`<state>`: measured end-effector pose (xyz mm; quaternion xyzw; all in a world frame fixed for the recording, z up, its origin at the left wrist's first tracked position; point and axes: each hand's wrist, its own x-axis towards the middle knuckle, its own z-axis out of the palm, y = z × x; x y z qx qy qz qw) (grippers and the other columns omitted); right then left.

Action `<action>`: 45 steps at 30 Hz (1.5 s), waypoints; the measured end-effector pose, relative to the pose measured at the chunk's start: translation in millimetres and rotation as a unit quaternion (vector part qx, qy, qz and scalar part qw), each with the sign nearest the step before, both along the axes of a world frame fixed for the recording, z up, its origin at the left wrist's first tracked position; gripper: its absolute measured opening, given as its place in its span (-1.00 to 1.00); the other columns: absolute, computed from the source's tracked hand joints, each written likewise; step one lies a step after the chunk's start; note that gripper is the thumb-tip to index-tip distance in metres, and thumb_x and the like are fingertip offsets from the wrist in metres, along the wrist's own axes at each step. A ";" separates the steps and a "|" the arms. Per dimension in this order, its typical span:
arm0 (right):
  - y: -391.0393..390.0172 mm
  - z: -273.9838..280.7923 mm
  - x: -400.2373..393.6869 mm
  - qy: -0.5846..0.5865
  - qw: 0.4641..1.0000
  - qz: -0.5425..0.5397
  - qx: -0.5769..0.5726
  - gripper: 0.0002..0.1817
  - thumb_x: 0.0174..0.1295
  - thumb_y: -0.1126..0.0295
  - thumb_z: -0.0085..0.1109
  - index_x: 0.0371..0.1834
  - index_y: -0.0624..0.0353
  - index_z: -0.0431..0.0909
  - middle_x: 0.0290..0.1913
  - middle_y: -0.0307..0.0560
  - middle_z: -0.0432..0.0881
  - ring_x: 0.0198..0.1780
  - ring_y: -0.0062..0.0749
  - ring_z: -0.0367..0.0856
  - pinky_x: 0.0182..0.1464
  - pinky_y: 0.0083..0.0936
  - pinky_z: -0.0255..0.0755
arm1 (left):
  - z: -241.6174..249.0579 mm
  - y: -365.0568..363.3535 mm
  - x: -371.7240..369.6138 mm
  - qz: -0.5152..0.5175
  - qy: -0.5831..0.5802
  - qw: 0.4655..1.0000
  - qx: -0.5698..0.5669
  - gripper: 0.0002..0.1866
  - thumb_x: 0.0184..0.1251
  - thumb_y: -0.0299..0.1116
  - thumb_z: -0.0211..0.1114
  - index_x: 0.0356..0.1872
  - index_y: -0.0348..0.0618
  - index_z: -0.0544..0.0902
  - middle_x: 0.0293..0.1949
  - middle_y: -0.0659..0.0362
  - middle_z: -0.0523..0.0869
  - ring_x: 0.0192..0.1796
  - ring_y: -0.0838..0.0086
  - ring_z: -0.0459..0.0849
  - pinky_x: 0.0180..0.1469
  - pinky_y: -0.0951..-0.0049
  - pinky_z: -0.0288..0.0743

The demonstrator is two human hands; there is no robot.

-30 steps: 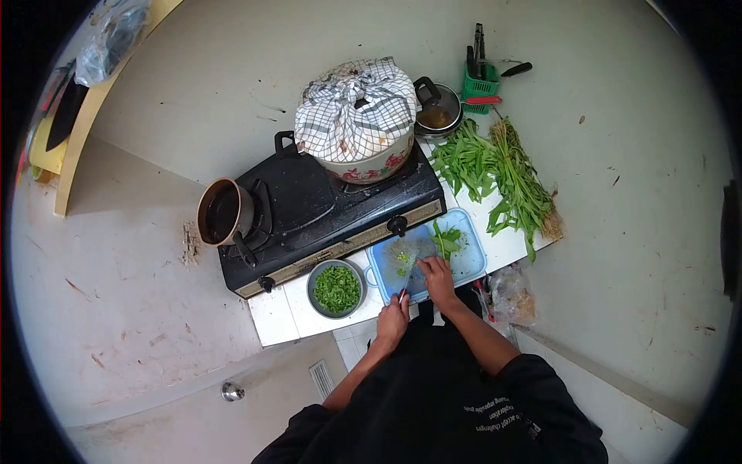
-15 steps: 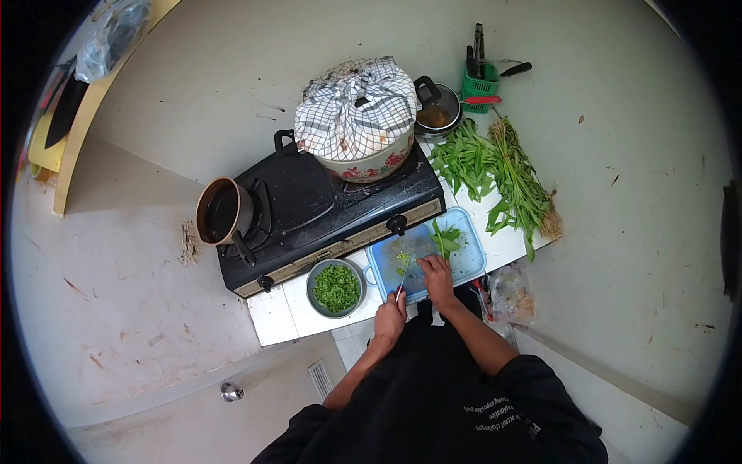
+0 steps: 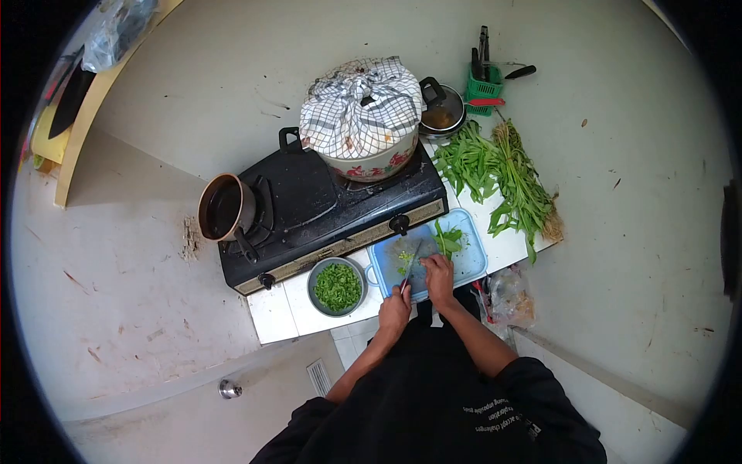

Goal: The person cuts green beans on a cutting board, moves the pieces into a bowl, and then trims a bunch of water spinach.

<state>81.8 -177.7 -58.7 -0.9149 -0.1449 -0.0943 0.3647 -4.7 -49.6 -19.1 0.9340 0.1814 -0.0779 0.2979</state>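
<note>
My left hand (image 3: 395, 307) is closed round the handle of a knife (image 3: 413, 261), whose blade points up and away over the blue cutting board (image 3: 473, 267). My right hand (image 3: 438, 280) rests on the board to the right of the blade, fingers curled together. Whatever those fingers hold is hidden. Small chopped green bits (image 3: 404, 259) lie left of the blade. Just beyond my right hand lie some green leaves (image 3: 447, 238). Left of the board stands a grey bowl (image 3: 313, 301) of chopped greens (image 3: 337, 287).
A black gas stove (image 3: 301, 193) carries a cloth-wrapped pot (image 3: 371, 166) and a saucepan (image 3: 226, 207). Leafy bunches (image 3: 510, 178) lie on the counter at right. Behind them are a lidded pan (image 3: 443, 116) and a green utensil basket (image 3: 483, 91).
The knife blade now shows longer and angled further right over the board. My left hand has shifted slightly rightward. My right hand stays nearly in place.
</note>
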 end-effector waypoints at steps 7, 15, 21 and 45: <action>0.5 9.0 -2.6 -0.016 0.999 -0.035 0.030 -0.74 -0.02 0.64 0.18 -0.24 0.17 0.70 -0.27 -0.11 0.60 -0.11 -0.12 0.60 -0.07 -0.20 0.39 | 12.6 5.4 -15.0 -0.011 0.020 0.999 -0.025 -0.53 0.57 -0.01 0.04 -0.12 -0.34 0.55 -0.50 -0.33 0.68 -0.38 -0.31 0.69 -0.31 -0.21 0.57; -4.0 -4.3 0.7 -0.012 0.999 -0.011 0.040 -0.73 -0.01 0.65 0.18 -0.22 0.22 0.71 -0.24 -0.04 0.61 -0.11 -0.09 0.60 -0.01 -0.15 0.46 | 9.5 0.4 -11.5 -0.026 0.036 0.999 -0.012 -0.52 0.57 -0.01 0.04 -0.13 -0.36 0.56 -0.49 -0.33 0.68 -0.36 -0.29 0.70 -0.30 -0.19 0.58; -8.4 -3.2 -5.7 -0.015 1.000 0.013 -0.010 -0.62 0.01 0.67 0.17 -0.06 0.18 0.70 -0.10 -0.04 0.59 -0.02 -0.09 0.56 0.07 -0.16 0.43 | -0.6 -2.7 4.6 -0.014 -0.007 1.000 0.022 -0.52 0.57 -0.01 0.05 -0.18 -0.34 0.55 -0.51 -0.30 0.68 -0.39 -0.28 0.70 -0.32 -0.17 0.58; -3.4 3.7 -11.1 -0.022 1.000 -0.015 -0.005 -0.63 -0.02 0.69 0.15 -0.10 0.20 0.71 -0.12 -0.02 0.60 -0.03 -0.05 0.57 0.07 -0.21 0.44 | 5.6 -3.1 8.7 -0.013 0.012 1.000 -0.008 -0.55 0.57 -0.02 0.04 -0.09 -0.30 0.57 -0.48 -0.32 0.68 -0.34 -0.31 0.69 -0.26 -0.21 0.56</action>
